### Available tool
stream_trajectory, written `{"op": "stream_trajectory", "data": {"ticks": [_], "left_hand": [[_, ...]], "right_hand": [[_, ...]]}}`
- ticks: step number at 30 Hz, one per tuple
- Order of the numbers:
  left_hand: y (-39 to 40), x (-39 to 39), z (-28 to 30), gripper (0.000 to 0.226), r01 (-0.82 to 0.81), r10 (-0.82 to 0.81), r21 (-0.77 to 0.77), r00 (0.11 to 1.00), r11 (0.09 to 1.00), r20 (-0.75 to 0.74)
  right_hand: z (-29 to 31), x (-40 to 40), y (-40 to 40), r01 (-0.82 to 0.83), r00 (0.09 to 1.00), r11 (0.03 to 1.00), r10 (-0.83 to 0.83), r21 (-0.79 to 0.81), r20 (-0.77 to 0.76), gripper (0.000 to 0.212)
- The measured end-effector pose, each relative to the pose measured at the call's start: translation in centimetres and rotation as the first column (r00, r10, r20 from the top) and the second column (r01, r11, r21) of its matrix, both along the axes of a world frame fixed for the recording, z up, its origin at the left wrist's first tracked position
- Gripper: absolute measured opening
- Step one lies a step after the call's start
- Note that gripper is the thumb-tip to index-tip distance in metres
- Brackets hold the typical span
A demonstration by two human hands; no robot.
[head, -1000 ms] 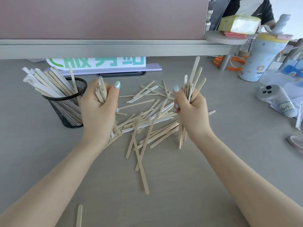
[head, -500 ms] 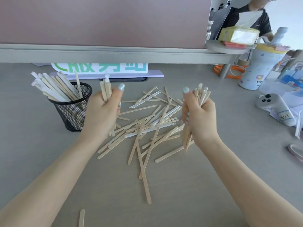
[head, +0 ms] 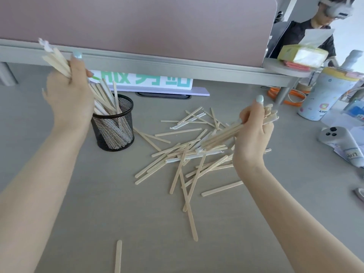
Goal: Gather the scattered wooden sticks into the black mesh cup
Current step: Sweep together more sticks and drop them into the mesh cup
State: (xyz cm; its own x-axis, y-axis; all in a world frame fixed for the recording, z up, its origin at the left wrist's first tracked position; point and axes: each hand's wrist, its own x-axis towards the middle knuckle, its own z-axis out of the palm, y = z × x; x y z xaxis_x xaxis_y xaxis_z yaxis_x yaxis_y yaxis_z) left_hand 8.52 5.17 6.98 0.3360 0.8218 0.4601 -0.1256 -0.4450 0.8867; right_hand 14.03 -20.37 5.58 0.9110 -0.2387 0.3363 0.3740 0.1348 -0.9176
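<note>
A black mesh cup (head: 116,133) stands on the grey desk, left of centre, with several wooden sticks leaning out of it. My left hand (head: 69,95) is raised just left of and above the cup, shut on a bundle of sticks (head: 56,62) whose ends point up-left. My right hand (head: 253,134) hovers over the right side of the scattered pile (head: 183,154), shut on another bundle (head: 222,135) that slants down-left. One long stick (head: 190,211) lies nearer me, and a lone stick (head: 117,255) sits at the bottom edge.
A pink divider panel (head: 137,22) on a grey rail backs the desk. A white sign with green characters (head: 141,81) stands behind the cup. At right are a drink bottle (head: 323,95), a grey handheld device (head: 338,140), a tissue box (head: 303,55), and another person (head: 307,30).
My left hand rose and moved left with its sticks, from right of the cup to above it. My right hand tilted its bundle from upright to slanted. The camera view tilted up.
</note>
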Motion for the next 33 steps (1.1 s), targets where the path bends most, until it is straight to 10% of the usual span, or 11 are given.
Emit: {"op": "stream_trajectory", "data": {"ticks": [7,15,21,25,33], "left_hand": [[0.7,0.3,-0.8,0.036,-0.069,0.111,0.124,0.921,0.99,-0.373],[1.6,-0.1,-0.5,0.037,-0.002,0.069,0.132,0.859,0.991,-0.508],[1.4,-0.2,-0.2,0.014,0.182,-0.187,-0.042,0.957,0.982,-0.224],[1.6,-0.3,0.0,0.033,0.137,-0.133,0.023,0.982,0.99,-0.135],[0.8,0.0,0.0,0.039,0.258,-0.245,0.016,0.933,0.966,-0.265]], "right_hand": [[5.0,0.7,9.2,-0.288,0.953,0.957,0.289,-0.031,0.094,0.047],[4.7,2.2,16.5,-0.451,0.878,0.675,0.453,-0.584,-0.155,0.034],[2.9,2.5,17.7,-0.477,0.853,0.404,0.426,-0.781,-0.301,0.024],[1.1,2.4,17.9,-0.437,0.87,0.412,0.419,-0.799,-0.26,0.027],[0.5,0.7,16.4,-0.402,0.791,0.263,0.583,-0.877,-0.187,0.026]]}}
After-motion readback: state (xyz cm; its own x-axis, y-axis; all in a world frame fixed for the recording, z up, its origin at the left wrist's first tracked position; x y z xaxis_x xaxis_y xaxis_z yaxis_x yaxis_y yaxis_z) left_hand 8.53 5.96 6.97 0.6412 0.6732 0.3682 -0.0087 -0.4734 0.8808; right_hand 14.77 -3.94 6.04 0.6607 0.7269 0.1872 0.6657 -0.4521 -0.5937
